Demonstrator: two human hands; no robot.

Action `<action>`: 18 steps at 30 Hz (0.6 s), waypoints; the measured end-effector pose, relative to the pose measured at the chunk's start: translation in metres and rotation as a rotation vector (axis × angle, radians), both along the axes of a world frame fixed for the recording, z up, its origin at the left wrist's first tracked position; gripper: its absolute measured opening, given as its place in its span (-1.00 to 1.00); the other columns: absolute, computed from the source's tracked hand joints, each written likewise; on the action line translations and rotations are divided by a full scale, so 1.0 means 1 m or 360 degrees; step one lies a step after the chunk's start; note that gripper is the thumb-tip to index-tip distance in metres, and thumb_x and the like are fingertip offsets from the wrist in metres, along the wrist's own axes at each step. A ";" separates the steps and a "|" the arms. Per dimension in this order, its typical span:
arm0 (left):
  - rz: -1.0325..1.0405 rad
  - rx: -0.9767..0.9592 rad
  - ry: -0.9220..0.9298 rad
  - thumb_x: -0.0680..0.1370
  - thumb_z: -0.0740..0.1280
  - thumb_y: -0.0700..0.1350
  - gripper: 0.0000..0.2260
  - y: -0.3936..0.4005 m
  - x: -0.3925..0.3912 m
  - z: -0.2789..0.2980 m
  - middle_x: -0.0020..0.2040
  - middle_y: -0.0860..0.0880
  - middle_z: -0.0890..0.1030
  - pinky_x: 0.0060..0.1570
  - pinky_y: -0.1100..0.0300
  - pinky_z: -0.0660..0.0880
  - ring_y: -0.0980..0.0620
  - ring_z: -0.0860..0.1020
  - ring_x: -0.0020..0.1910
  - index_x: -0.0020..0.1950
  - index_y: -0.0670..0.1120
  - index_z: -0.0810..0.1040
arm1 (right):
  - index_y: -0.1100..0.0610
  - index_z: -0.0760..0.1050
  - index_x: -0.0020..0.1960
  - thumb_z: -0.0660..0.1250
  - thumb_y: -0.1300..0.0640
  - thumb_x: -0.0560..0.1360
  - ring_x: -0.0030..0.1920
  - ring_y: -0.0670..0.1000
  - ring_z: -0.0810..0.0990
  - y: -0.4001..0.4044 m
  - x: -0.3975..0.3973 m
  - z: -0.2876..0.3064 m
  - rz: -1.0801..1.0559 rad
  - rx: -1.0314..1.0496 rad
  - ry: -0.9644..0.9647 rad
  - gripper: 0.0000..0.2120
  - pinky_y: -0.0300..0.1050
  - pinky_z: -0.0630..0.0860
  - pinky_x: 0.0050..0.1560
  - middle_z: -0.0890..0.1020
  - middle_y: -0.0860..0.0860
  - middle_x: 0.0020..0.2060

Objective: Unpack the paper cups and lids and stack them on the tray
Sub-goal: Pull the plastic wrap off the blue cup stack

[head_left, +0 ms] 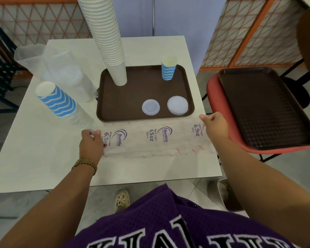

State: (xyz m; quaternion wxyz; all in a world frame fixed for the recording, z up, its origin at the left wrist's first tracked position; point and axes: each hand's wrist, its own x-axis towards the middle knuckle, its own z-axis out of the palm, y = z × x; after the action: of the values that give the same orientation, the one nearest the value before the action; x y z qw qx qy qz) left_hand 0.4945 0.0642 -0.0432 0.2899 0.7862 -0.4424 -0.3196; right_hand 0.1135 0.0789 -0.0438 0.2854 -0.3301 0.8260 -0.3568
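We see the tall stack of plain white paper cups (113, 51) standing upside down on the brown rectangular plastic tray (132, 102), in its far left part, rising out of the top of the view. A single blue-and-white wavy-striped paper cup (168, 71) stands upright near the tray's far right corner, and two round translucent white plastic lids (150, 107) (177, 105) lie side by side along the tray's near edge. The tray sits on the white square worktop (43, 158), toward its far right part. Left of the tray, a leaning stack of blue-and-white striped paper cups (61, 102) rests on the worktop. Between the tray and the worktop's near edge, a long flattened clear plastic sleeve printed "Paper Cups 6.5 oz" (156, 140) is stretched out: our left hand (90, 145) pinches its left end, and our right hand (216, 125) grips its right end with curled fingers. Crumpled clear plastic bags (57, 68) lie at the worktop's far left corner. To the right, off the worktop, a second brown tray (265, 108) rests on a red chair (215, 97).
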 end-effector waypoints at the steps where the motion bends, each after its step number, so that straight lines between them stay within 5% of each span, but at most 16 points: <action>1: -0.0013 0.0014 0.0000 0.65 0.19 0.03 -0.77 0.000 0.000 -0.001 0.03 -0.17 0.59 -0.29 0.13 0.52 -0.13 0.59 -0.15 0.15 -0.11 0.32 | 0.16 0.40 -0.06 0.37 -0.11 0.52 -0.24 0.01 0.47 -0.001 0.001 0.000 0.0018 0.0038 0.0055 -0.66 -0.11 0.38 -0.30 0.52 0.00 -0.24; 3: -0.0032 0.0053 0.0032 0.60 0.29 0.06 -0.64 0.003 -0.002 -0.001 0.10 -0.13 0.56 -0.19 0.17 0.53 -0.11 0.57 -0.06 0.26 -0.10 0.29 | 0.12 0.38 0.01 0.33 -0.22 0.50 -0.13 0.06 0.54 -0.002 0.002 -0.002 0.0043 0.0139 0.0185 -0.59 -0.03 0.47 -0.17 0.55 0.00 -0.13; 6: -0.0001 0.0036 -0.0303 0.50 0.36 0.21 -0.31 0.017 -0.007 -0.008 0.30 -0.13 0.49 0.24 -0.14 0.38 -0.19 0.49 0.25 0.48 -0.08 0.20 | 0.10 0.40 0.15 0.31 -0.21 0.51 0.11 0.16 0.52 0.003 0.003 -0.009 0.0086 0.0267 0.0581 -0.58 0.10 0.42 0.14 0.53 0.07 0.10; 10: 0.0060 -0.0193 -0.0642 0.55 0.27 0.18 -0.29 0.054 -0.036 -0.003 0.55 -0.17 0.12 0.40 -0.24 0.08 -0.21 0.12 0.51 0.57 -0.10 0.08 | 0.16 0.47 0.23 0.32 -0.03 0.54 0.14 0.21 0.44 0.023 0.019 -0.015 0.0188 0.0099 0.1028 -0.65 0.10 0.33 0.10 0.50 0.16 0.14; 15: -0.0909 -0.0591 -0.0741 0.56 0.11 0.06 -0.46 0.051 -0.105 -0.004 0.56 -0.16 0.16 0.48 -0.13 -0.10 -0.19 0.01 0.55 0.52 -0.10 0.24 | 0.15 0.56 0.22 0.16 0.02 0.56 0.21 0.22 0.51 0.030 0.059 -0.030 0.0847 -0.0297 0.0982 -0.65 0.16 0.41 0.19 0.58 0.14 0.19; 18: -0.1468 -0.0519 -0.0902 0.58 0.01 -0.05 -0.49 0.028 -0.149 -0.018 0.56 -0.11 0.20 0.50 -0.15 -0.02 -0.15 0.06 0.56 0.54 -0.10 0.25 | 0.19 0.53 0.31 0.04 0.05 0.59 0.32 0.19 0.49 0.022 0.088 -0.037 0.1284 -0.0301 0.0806 -0.56 0.14 0.37 0.34 0.57 0.13 0.27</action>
State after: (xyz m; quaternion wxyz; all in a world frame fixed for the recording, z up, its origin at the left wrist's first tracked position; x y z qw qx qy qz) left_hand 0.3457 0.0921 -0.0607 0.1078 0.5116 -0.8443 -0.1172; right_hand 0.2013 0.1007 -0.0806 0.1596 -0.7249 0.6397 -0.1996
